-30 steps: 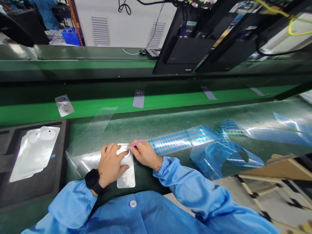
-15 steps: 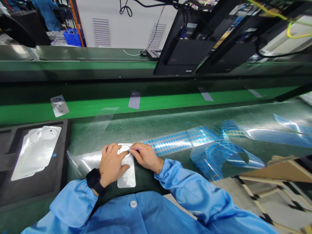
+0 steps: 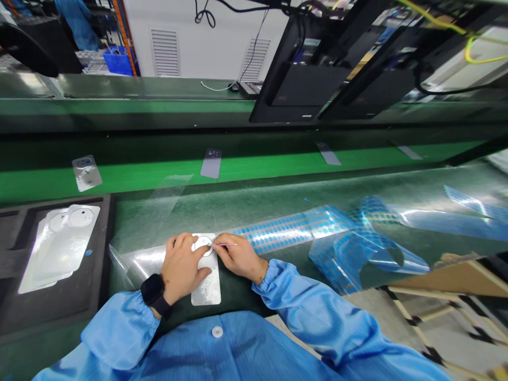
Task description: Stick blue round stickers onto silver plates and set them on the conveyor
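A silvery phone back panel point(image 3: 208, 288) with a round camera area lies on the bench in front of me. My left hand point(image 3: 182, 270) rests over its left edge, fingers stretched out and the thumb apart, touching the panel. A thin pink stick point(image 3: 227, 244) is pinched in my right hand point(image 3: 240, 258), its tip at the camera area. There a small blue dot point(image 3: 209, 245) shows by the tip. Beside the right hand runs a clear strip with rows of blue dot stickers point(image 3: 278, 232).
Several similar panels point(image 3: 75, 243) lie overlapped in a dark tray point(image 3: 103, 233) at left. Beyond the bench, a green conveyor belt point(image 3: 159, 172) carries spaced panels, including a grey one point(image 3: 211, 163). Crumpled blue-dotted film point(image 3: 341, 259) lies at right. Black monitors point(image 3: 297, 79) stand behind.
The panels on the belt have shifted a little to the left. My hands, the stick and the panel under them have hardly moved.
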Demonstrator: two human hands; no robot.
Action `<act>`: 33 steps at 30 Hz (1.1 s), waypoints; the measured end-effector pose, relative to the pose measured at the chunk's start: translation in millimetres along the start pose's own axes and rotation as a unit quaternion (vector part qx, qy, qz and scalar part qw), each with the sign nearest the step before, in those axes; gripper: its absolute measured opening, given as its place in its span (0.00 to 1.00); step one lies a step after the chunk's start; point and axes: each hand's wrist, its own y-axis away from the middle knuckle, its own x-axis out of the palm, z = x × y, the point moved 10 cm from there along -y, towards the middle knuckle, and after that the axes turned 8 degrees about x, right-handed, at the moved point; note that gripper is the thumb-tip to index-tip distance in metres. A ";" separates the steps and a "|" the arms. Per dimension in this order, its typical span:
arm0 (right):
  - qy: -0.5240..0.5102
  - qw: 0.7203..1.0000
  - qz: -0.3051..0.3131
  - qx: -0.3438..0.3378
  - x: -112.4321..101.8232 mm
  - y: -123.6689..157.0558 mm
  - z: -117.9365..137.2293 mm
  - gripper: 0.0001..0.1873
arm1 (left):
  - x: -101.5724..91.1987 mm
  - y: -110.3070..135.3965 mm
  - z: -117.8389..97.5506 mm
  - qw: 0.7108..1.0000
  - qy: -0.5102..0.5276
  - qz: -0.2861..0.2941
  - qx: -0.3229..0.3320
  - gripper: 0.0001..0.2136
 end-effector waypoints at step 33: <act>-0.020 0.999 -0.010 0.037 3.6 -2.8 -1.1 0.12 | 6.8 3.6 7.1 0.999 0.011 -0.027 -0.023 0.22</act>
